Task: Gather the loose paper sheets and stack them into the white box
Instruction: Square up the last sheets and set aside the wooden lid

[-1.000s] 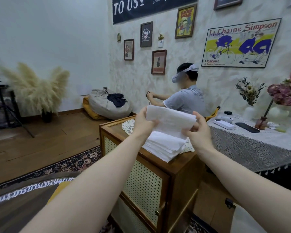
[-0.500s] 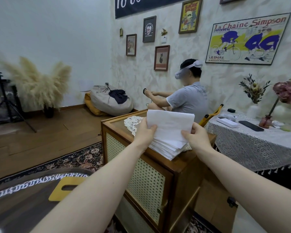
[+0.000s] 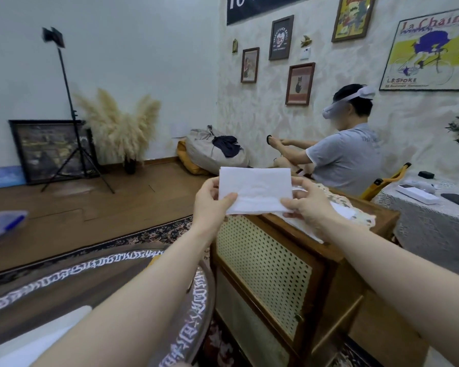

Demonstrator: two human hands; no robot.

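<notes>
Both hands' fingers (image 3: 227, 198) pinch paper sheets (image 3: 255, 190) above the wooden cabinet (image 3: 289, 260).

- One view only, head-worn, wide-angle, edges bowed.
- Looks forward and slightly down across the wooden cabinet with perforated cream door panels (image 3: 276, 266), seen from its front corner, close, within reach of both forearms.
- Faces the textured wall of framed pictures (image 3: 300, 83) behind the cabinet.
- Takes in the black tripod stand (image 3: 72, 123), far left of the cabinet.
</notes>
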